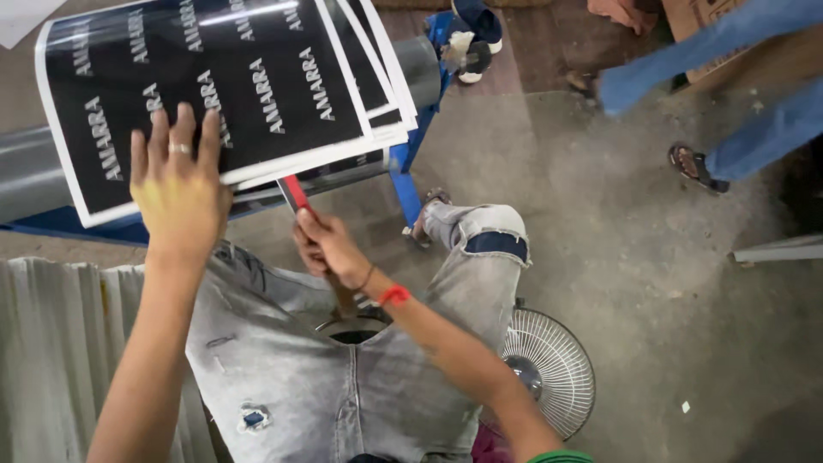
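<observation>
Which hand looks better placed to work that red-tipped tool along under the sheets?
The right hand, probably. It already grips the tool, whose tip sits at the lower edge of the black sheets. The left hand lies flat on the sheets, pressing them to the roller.

Landmark = roller (pixel 420 69), lying across the frame's top left. Stack of printed sheets (pixel 214 86) lies on the roller, overhanging its near side. Left hand (pixel 176 184) flat on the stack's near edge, i.e. just in front of the roller. Right hand (pixel 330 249) below and slightly right of that, gripping a tool (pixel 296 193) whose tip goes under the sheets' near edge. Knee (pixel 476 231) is right of the roller's support leg (pixel 403 184). Fan (pixel 549 369) on the floor (pixel 669 300), well in front-right of the roller. Another person's legs (pixel 729 77) + sandalled feet far right of the roller. Shoes (pixel 471 39) just beyond the roller's right end.
</observation>
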